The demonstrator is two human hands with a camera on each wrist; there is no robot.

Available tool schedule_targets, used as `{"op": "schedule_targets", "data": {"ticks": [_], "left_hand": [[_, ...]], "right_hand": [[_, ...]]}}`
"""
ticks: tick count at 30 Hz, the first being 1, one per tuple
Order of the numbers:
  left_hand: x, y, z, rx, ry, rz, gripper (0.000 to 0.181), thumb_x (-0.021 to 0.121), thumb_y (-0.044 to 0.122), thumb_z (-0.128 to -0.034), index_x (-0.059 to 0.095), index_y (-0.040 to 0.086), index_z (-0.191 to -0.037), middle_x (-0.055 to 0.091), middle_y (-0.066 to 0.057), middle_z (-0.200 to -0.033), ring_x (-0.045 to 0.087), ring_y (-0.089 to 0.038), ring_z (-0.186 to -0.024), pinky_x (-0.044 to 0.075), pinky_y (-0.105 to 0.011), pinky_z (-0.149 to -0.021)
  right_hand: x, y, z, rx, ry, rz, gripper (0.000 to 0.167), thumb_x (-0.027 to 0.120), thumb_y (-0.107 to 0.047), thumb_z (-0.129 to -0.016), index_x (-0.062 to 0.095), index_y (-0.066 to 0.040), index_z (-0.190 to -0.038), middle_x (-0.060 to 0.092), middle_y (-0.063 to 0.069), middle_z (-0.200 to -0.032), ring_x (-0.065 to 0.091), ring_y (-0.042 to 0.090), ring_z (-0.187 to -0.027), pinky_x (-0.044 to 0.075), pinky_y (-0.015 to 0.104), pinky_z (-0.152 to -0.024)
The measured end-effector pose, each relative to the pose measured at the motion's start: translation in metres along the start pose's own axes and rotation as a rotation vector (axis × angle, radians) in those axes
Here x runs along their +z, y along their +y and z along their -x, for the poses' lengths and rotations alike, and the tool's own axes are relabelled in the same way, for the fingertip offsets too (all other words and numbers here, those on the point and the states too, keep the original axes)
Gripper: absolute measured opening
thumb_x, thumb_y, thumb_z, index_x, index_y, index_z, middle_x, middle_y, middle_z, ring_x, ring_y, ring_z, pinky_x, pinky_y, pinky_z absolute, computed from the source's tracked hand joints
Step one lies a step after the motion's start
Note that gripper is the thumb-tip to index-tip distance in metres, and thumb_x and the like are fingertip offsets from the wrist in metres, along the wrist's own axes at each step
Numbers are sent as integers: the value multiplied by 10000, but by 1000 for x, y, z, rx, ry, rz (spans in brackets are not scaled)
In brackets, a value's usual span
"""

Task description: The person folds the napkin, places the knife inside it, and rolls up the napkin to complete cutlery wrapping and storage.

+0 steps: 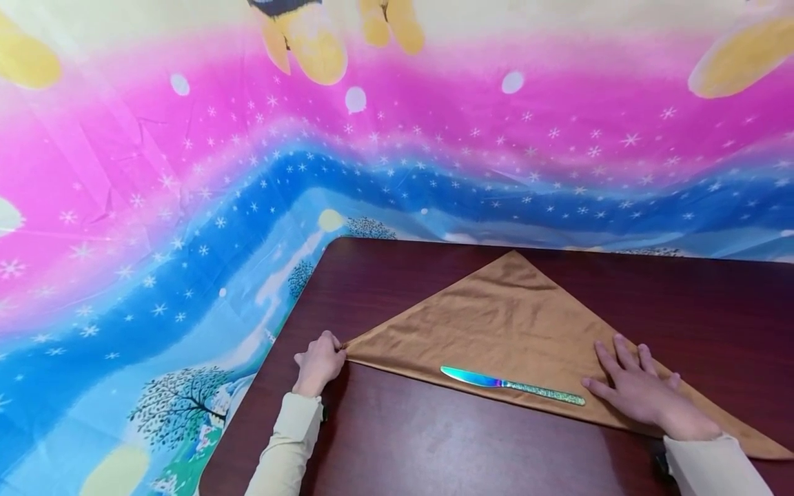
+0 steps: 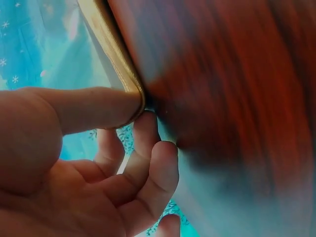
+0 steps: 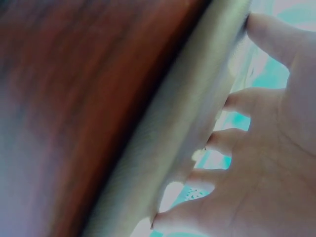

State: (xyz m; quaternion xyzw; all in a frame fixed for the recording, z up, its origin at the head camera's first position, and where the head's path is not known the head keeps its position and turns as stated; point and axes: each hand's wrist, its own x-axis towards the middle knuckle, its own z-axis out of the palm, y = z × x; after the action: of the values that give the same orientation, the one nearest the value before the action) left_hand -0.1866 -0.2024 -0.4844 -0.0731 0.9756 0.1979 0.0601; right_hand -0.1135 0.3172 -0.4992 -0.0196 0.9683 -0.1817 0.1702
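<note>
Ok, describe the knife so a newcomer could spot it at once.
On the reddish-brown table lies a triangular brown cloth. Just inside its long near edge, left of the spread right hand, rests the knife. Its shiny blue-green blade and speckled handle set it apart from the cloth.

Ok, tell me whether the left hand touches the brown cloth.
Touching: the left wrist view shows the left hand pinching the brown cloth at its corner.

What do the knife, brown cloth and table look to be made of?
Knife: probably metal, with a glossy rainbow sheen. Brown cloth: fabric, faintly satiny, with soft creases. Table: wood or wood-look laminate, polished; dark reddish grain shows and the surface reflects light.
</note>
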Motion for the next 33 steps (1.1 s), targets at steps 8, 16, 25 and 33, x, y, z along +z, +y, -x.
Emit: {"op": "schedule_targets", "data": {"ticks": [8, 16, 25, 33], "left_hand": [[0, -1, -2, -48, 45, 25, 276, 663, 220, -875, 664, 21, -1067, 680, -171, -1078, 612, -380, -1013, 346, -613, -874], [-4, -10, -3, -48, 48, 124, 179, 698, 261, -853, 697, 90, -907, 696, -103, -964, 633, -276, -839, 496, -478, -782], [-5, -13, -5, -70, -10, 281, 200, 651, 261, -869, 657, 63, -894, 668, -100, -920, 593, -223, -792, 465, -342, -722], [-1, -10, -5, -103, -22, 448, 200, 615, 255, -896, 581, 61, -926, 626, -56, -788, 579, -176, -710, 411, -256, -631]], "right_hand": [[1, 1, 1, 0, 0, -2, 975, 388, -702, -906, 138, 11, -1522, -77, 339, -1541, -73, 661, -1318, 2, 885, -822], [2, 2, 0, -2, -3, -4, 988, 385, -712, -900, 133, 12, -1523, -90, 333, -1543, -86, 658, -1319, -3, 887, -817], [0, 0, 2, -2, 7, 1, 983, 385, -705, -904, 150, 26, -1517, -77, 334, -1545, -66, 658, -1320, 9, 884, -825], [0, -1, 2, 0, 6, -6, 985, 394, -702, -903, 163, 37, -1512, -74, 335, -1546, -67, 651, -1329, 2, 879, -833]]}}
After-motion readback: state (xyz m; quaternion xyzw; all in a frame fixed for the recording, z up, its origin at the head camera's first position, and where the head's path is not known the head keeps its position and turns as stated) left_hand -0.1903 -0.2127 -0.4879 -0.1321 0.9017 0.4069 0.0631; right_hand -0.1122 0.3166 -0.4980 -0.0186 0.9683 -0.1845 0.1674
